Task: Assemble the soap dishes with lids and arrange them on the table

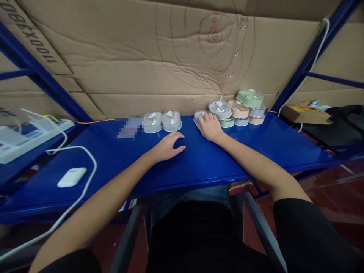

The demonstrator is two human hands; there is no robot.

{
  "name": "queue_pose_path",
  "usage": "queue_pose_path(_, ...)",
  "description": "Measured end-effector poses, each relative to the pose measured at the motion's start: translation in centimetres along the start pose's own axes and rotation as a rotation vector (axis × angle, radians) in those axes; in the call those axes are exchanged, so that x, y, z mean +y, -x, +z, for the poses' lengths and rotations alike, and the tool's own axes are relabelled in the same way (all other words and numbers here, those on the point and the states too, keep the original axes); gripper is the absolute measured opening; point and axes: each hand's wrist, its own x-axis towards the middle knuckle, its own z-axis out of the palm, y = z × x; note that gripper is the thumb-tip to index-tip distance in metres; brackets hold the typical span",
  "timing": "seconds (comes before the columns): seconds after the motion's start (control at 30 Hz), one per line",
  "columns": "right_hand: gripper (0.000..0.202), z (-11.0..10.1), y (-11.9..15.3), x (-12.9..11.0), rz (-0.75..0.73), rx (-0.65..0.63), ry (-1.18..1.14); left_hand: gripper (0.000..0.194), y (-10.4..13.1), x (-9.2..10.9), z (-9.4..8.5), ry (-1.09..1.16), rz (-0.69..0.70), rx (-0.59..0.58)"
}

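My right hand [211,126] reaches over a grey clear-lidded plastic case [197,118] at the left end of a pile, its fingers curled over the lid. The hand hides part of that case. Just above it, another grey case [220,110] sits on the pile. My left hand [170,146] hovers or rests over the blue table [182,172], thumb and fingers apart, with nothing between them. Beyond it, two similar grey cases, one on the left [152,123] and one on the right [171,122], stand side by side.
A green case [250,98] tops the pile, above a pink one [238,109]. At the left lie a white earbud case [72,177], a white cable [92,163] and a power strip [36,139]. Cardboard [127,57] backs the table, and a small box [308,114] is at the right.
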Motion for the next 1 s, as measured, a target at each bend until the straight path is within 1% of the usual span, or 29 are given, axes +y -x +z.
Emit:
queue_pose_path(0.13, 0.066, 0.1, -0.4, 0.5, 0.017, -0.003, -0.018, 0.049, 0.1, 0.0, 0.0, -0.005, -0.001, -0.008)
queue_pose_path(0.23, 0.064, 0.6, -0.5, 0.8, 0.009, 0.029, -0.015, 0.048, 0.2, 0.1, 0.1, -0.015, -0.018, -0.001)
queue_pose_path(0.33, 0.063, 1.0, -0.6, 1.1, -0.008, 0.077, -0.005, 0.051, -0.6, 0.4, 0.7, -0.035, -0.044, 0.024)
queue_pose_path(0.37, 0.062, 1.1, -0.6, 1.2, -0.018, 0.089, -0.008, 0.054, -1.3, 0.6, 1.0, -0.046, -0.050, 0.035)
queue_pose_path(0.43, 0.059, 1.0, -0.5, 1.3, -0.042, 0.114, -0.025, 0.062, -3.4, 1.1, 2.0, -0.070, -0.064, 0.061)
queue_pose_path(0.53, 0.053, 0.5, -0.5, 1.8, -0.065, 0.172, -0.042, 0.079, -7.7, 2.0, 3.8, -0.115, -0.140, 0.109)
queue_pose_path(0.57, 0.051, 0.2, -0.5, 2.3, -0.063, 0.197, -0.042, 0.083, -9.2, 2.3, 4.4, -0.123, -0.182, 0.108)
queue_pose_path(0.63, 0.053, -0.2, -0.5, 3.7, -0.046, 0.251, -0.045, 0.083, -11.5, 2.7, 5.6, -0.126, -0.227, 0.132)
queue_pose_path(0.7, 0.066, -0.6, -0.4, 5.8, -0.016, 0.279, -0.051, 0.086, -12.9, 2.9, 6.5, -0.130, -0.250, 0.163)
queue_pose_path(0.77, 0.085, -0.7, -0.3, 8.2, 0.018, 0.245, -0.046, 0.086, -13.5, 3.0, 7.1, -0.127, -0.234, 0.178)
queue_pose_path(0.83, 0.096, -0.6, -0.2, 10.2, 0.054, 0.181, -0.021, 0.084, -13.5, 2.9, 7.5, -0.129, -0.215, 0.173)
queue_pose_path(0.9, 0.095, -0.4, -0.1, 11.5, 0.086, 0.140, 0.007, 0.082, -13.3, 2.9, 7.5, -0.147, -0.221, 0.160)
queue_pose_path(1.0, 0.088, -0.1, -0.1, 12.1, 0.101, 0.134, 0.031, 0.080, -13.2, 2.9, 7.2, -0.174, -0.239, 0.146)
